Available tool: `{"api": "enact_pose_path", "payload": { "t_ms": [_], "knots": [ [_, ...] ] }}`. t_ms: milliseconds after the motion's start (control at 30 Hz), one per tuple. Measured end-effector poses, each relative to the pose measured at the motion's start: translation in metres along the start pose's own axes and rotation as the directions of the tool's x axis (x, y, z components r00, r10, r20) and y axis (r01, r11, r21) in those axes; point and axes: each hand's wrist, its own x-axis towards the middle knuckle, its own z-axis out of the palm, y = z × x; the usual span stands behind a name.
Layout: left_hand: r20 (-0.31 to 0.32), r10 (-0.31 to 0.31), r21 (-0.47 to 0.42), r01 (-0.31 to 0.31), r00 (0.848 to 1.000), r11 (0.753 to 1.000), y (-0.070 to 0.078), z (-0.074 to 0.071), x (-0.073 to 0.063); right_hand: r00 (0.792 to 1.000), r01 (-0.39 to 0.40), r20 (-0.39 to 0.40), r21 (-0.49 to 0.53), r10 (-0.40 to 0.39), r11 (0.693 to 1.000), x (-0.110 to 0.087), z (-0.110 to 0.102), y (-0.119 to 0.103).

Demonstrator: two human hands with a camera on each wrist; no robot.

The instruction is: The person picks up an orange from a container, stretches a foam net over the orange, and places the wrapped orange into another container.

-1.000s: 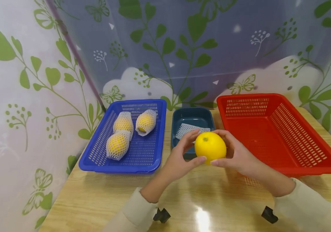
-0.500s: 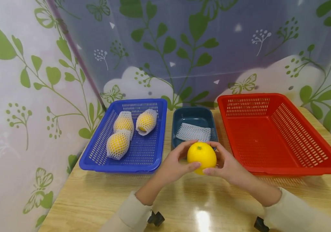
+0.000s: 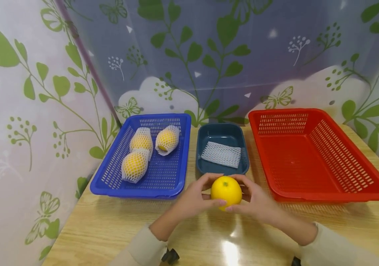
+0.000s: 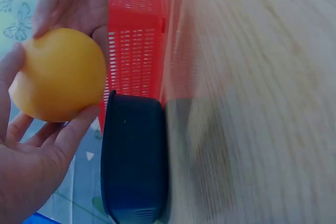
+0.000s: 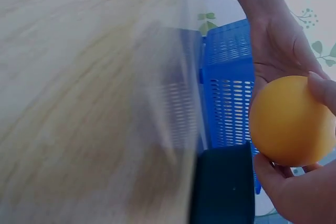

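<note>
A smooth yellow round fruit, perhaps an orange or a small melon (image 3: 226, 192), is held above the table between both hands, its stem spot facing up. The left hand (image 3: 193, 197) grips its left side, thumb at the front and fingers around the back. On the opposite side the right hand (image 3: 259, 201) grips it the same way, the thumbs close together. Both wrist views show the fruit (image 4: 60, 74) bare, with the hands curved round it. Just beyond the hands, a folded white foam net (image 3: 221, 154) lies in a dark teal bin (image 3: 220, 128).
At the left, a blue basket (image 3: 167, 183) holds 3 yellow fruits in white foam nets, one being a netted fruit (image 3: 134, 166). A red basket (image 3: 295, 155) stands at the right, with only its floor showing. All rest on a wooden table (image 3: 109, 229) before a patterned curtain.
Both hands have drawn the yellow fruit back toward the body and slightly left, away from above the teal bin. The foam net in the bin has come into full view.
</note>
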Motion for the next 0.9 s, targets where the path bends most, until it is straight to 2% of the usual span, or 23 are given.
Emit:
{"api": "enact_pose_path", "payload": {
  "t_ms": [133, 400, 600, 700, 900],
  "knots": [
    [0.017, -0.034, 0.031, 0.033, 0.999, 0.999, -0.006, 0.001, -0.003, 0.999, -0.019, 0.034, 0.012, 0.019, 1.000, 0.001, 0.003, 0.009],
    [0.039, -0.061, 0.030, 0.060, 0.997, 0.998, -0.021, 0.005, -0.003, 0.999, 0.022, 0.051, -0.052, -0.019, 0.998, 0.002, 0.008, 0.023],
    [0.049, -0.048, 0.067, 0.045, 0.998, 0.997, -0.025, 0.008, -0.003, 0.997, -0.015, 0.068, -0.083, 0.021, 0.996, 0.001, 0.008, 0.027],
    [0.055, -0.048, 0.088, 0.043, 0.997, 0.995, -0.025, 0.009, -0.001, 0.998, -0.005, 0.070, -0.096, 0.012, 0.995, 0.001, 0.007, 0.028],
    [0.064, -0.074, 0.114, 0.066, 0.995, 0.991, -0.025, 0.009, 0.000, 0.996, -0.011, 0.086, -0.128, 0.023, 0.992, 0.002, 0.005, 0.030]
  ]
}}
